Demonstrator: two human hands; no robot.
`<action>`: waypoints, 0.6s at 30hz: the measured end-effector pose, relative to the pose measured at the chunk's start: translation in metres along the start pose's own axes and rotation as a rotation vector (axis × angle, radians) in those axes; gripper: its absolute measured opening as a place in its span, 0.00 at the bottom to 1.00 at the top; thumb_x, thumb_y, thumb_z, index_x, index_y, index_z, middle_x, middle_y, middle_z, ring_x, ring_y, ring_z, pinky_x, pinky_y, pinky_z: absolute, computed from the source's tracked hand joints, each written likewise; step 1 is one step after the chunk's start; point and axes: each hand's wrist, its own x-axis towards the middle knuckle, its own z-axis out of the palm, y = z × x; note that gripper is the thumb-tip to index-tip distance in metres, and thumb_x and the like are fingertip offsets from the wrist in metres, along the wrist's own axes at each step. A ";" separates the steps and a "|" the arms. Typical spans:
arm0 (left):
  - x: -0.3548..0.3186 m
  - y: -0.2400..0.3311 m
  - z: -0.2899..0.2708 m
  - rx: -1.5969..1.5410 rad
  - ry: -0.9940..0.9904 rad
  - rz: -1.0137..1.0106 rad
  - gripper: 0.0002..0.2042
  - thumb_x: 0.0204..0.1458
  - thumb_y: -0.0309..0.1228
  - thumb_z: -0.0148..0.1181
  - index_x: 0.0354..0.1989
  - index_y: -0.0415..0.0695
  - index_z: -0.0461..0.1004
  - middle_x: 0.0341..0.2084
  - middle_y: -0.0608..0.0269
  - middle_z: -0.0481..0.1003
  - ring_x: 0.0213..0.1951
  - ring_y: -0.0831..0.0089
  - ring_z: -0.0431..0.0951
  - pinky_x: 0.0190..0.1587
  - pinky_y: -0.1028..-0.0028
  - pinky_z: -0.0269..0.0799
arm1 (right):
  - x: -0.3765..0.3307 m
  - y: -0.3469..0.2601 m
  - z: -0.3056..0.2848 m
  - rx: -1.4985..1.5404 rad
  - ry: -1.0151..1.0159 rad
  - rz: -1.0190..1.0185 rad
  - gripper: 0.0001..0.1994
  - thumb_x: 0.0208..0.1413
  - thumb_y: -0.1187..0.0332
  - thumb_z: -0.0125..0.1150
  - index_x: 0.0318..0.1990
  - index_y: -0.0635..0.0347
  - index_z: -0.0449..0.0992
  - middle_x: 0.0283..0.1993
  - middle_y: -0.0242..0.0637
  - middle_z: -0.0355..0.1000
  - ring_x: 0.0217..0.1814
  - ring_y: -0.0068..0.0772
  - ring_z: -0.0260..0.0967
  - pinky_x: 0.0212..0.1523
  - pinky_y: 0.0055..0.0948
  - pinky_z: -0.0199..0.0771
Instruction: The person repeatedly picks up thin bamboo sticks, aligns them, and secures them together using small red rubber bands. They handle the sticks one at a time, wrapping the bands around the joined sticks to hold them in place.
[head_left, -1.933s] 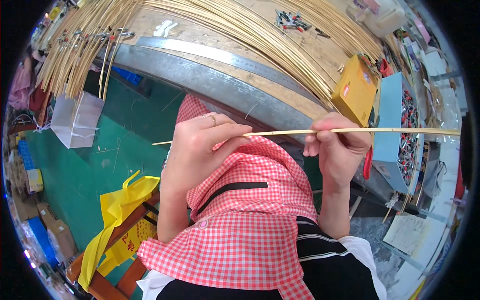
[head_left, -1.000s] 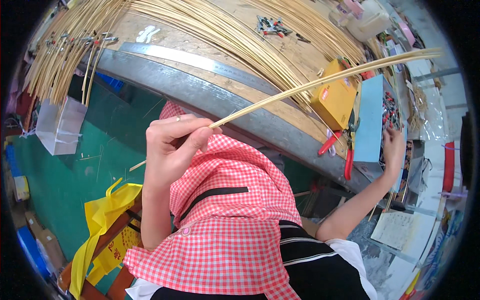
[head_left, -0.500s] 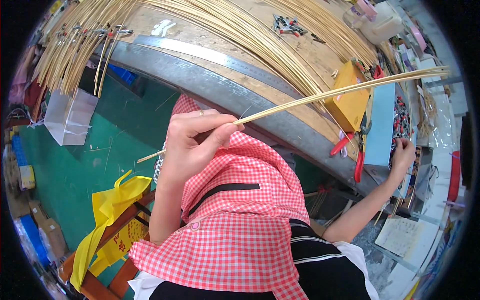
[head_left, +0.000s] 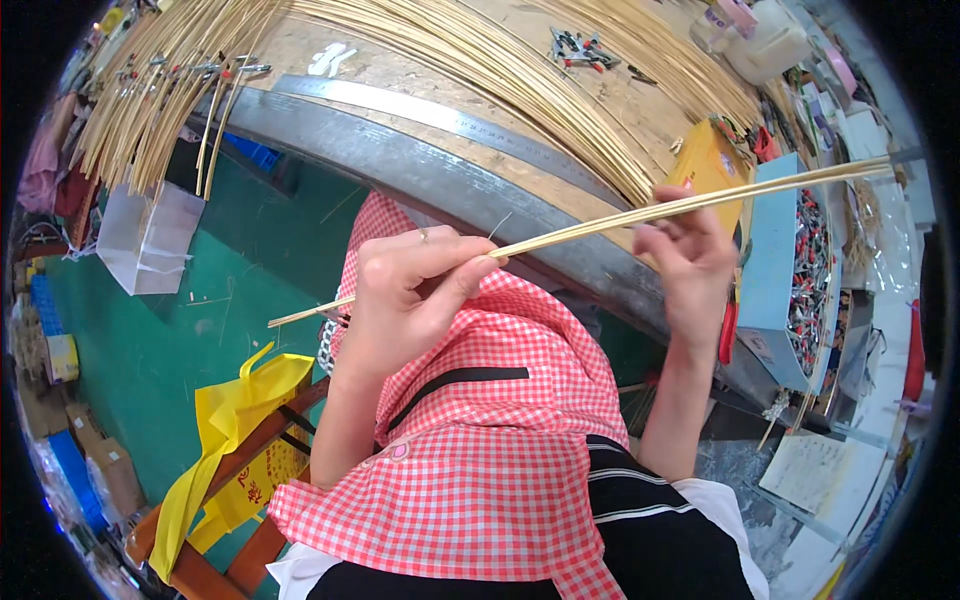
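My left hand pinches a thin bundle of pale bamboo strips between thumb and forefinger. The bundle slants up to the right, and its short end sticks out left behind the wrist. Beside the strips' middle part is my right hand, slightly blurred, with its fingers curled and its thumb toward the left. What it holds is too small and smeared to make out. Right of this hand stands a light blue box full of small red and black clips.
Long bamboo strips lie across the workbench, with a steel ruler along its metal edge. A yellow box, red-handled pliers and loose clips are on the right side. A yellow bag hangs over a wooden chair.
My right hand has come out of the clip box and moved left to the bamboo strips. My left hand keeps its pinch on them, slightly farther right in the picture and lower.
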 end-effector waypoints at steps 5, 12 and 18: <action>0.001 0.001 0.005 0.016 0.010 0.059 0.04 0.45 0.18 0.61 0.30 0.34 0.79 0.15 0.61 0.73 0.17 0.79 0.71 0.19 0.80 0.62 | 0.002 0.031 0.010 -0.332 -0.203 -0.253 0.11 0.45 0.82 0.61 0.39 0.68 0.73 0.33 0.37 0.70 0.32 0.26 0.68 0.33 0.23 0.69; -0.001 0.003 0.006 0.079 0.015 0.085 0.04 0.44 0.18 0.61 0.30 0.34 0.78 0.14 0.60 0.72 0.16 0.77 0.70 0.19 0.79 0.61 | -0.014 0.014 -0.002 -0.840 -0.227 -0.304 0.07 0.48 0.79 0.57 0.36 0.67 0.72 0.35 0.49 0.70 0.34 0.50 0.69 0.38 0.38 0.68; -0.001 0.005 0.011 0.092 0.025 0.106 0.05 0.43 0.18 0.61 0.30 0.35 0.78 0.15 0.59 0.72 0.16 0.76 0.70 0.19 0.78 0.61 | -0.040 0.003 0.022 0.049 -0.275 0.080 0.13 0.47 0.86 0.56 0.42 0.69 0.75 0.37 0.39 0.73 0.34 0.26 0.73 0.35 0.21 0.74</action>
